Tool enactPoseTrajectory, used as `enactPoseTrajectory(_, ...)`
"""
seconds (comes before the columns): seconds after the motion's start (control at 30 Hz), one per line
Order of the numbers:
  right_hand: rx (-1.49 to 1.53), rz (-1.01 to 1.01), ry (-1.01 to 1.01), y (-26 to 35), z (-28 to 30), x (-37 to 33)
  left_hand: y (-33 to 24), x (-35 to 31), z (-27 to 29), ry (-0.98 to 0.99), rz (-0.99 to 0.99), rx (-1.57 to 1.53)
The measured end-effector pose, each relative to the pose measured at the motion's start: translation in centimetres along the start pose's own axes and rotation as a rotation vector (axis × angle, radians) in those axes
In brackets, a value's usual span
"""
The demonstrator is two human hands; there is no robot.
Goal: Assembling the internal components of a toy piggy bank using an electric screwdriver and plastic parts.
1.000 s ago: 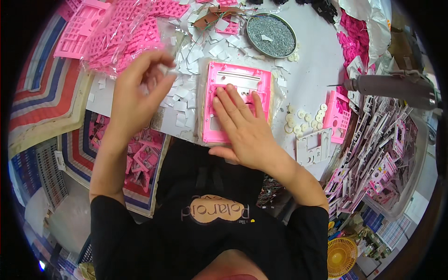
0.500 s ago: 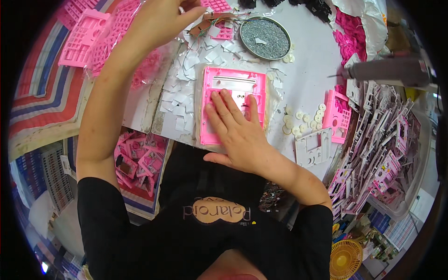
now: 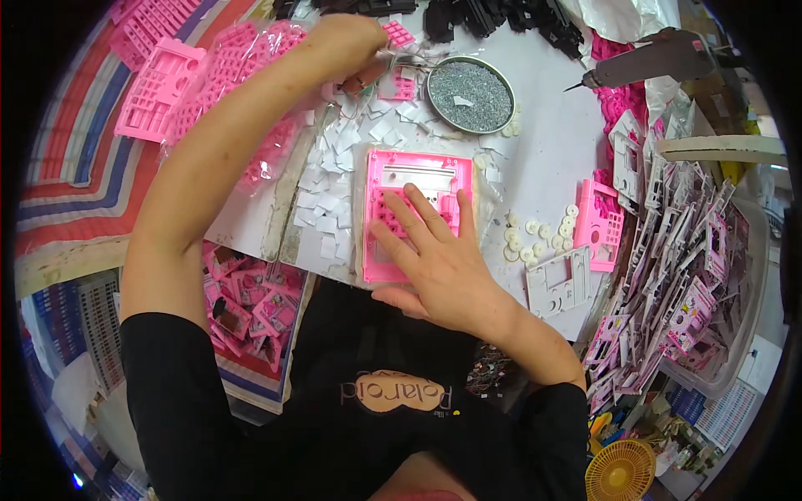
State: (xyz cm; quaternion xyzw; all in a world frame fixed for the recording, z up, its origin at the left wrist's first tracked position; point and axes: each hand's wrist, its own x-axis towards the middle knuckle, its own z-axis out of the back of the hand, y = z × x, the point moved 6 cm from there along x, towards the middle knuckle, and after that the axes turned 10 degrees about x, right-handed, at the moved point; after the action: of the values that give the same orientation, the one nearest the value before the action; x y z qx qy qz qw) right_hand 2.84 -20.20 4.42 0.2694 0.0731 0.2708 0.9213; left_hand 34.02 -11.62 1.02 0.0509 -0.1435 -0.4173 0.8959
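Observation:
My right hand (image 3: 439, 271) lies flat with fingers spread on a pink plastic housing (image 3: 384, 259), which rests on a pad at the table's near edge. A pale metallic strip crosses the housing's far end. Beyond it, my left hand (image 3: 355, 46) is stretched forward, its fingers curled over a bundle of thin wires and brown pieces (image 3: 359, 82). Whatever those fingers hold is hidden. Right of that hand stands a round dish (image 3: 472, 93) of small grey screws, with a white scrap on top.
White paper squares (image 3: 322, 188) are strewn left of the housing. Small cream discs (image 3: 535, 238) and a white frame (image 3: 558, 282) lie right. An electric screwdriver (image 3: 647, 63) hangs at upper right. A bin (image 3: 743, 334) holds many panels; pink parts (image 3: 255, 301) fill a drawer.
My left hand's fingers have curled, and it has shifted right over the wires. My right hand stays on the housing. The whole view has shifted slightly, and the hanging screwdriver has swung.

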Motion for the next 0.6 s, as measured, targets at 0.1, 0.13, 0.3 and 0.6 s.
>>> enactPoseTrajectory(0.1,0.000,-0.026,-0.037,-0.5,1.0,-0.9,3.2,-1.5,6.4,-0.466,0.242,-0.268)
enactPoseTrajectory(0.13,0.003,-0.027,-0.058,-0.7,1.4,-1.1,3.6,-3.1,10.5,-0.584,0.374,-0.455)
enactPoseTrajectory(0.3,0.012,0.026,-0.110,-0.2,2.3,-0.6,8.7,-10.2,10.7,-0.501,0.527,-0.231)
enactPoseTrajectory(0.6,0.462,0.167,-0.385,-0.2,5.3,1.2,2.6,-17.1,10.6,-0.314,0.647,-2.013)
